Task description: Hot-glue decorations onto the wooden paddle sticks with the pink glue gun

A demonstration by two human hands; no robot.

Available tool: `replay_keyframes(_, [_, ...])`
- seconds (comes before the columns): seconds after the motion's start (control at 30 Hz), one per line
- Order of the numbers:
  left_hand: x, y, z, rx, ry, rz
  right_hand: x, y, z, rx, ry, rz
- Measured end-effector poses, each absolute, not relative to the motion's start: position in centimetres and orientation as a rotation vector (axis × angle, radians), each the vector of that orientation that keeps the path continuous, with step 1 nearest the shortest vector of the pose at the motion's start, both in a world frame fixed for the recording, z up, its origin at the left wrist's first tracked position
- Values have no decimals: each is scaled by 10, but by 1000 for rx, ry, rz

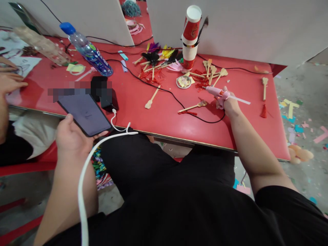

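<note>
My left hand (73,131) is wrapped round a dark smartphone (87,114), its screen lit, at the near left edge of the table. On the right, my right hand (232,102) grips a pink hot glue gun (217,93) by the handle, with a pale glue stick out of its back. The nozzle points left, close to several wooden sticks (211,73) with shaped ends and red tassels. Below it lies one such stick (192,107) with a darker patch on its wide end. Another stick (153,97) rests farther left, and a tasselled one (264,89) at the right.
Two stacked groups of paper cups (192,24) stand behind a small round dish (183,82). Feathered sticks (153,59) lie mid-table. A blue-capped bottle (89,51) leans at left, near a black power bank (109,99) with a white cable. Another person's hand (11,77) is far left.
</note>
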State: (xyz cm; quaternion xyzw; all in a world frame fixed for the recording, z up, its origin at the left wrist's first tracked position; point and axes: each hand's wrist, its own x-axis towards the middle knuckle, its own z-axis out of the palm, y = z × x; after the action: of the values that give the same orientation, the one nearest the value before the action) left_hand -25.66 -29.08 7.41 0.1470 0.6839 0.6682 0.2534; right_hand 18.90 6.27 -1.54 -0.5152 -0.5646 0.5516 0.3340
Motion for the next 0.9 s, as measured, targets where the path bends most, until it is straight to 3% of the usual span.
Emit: replay_keyframes(0.9, [-266,-288,63,350,1706,1940,192,69,-25,-1292,-1473,1454])
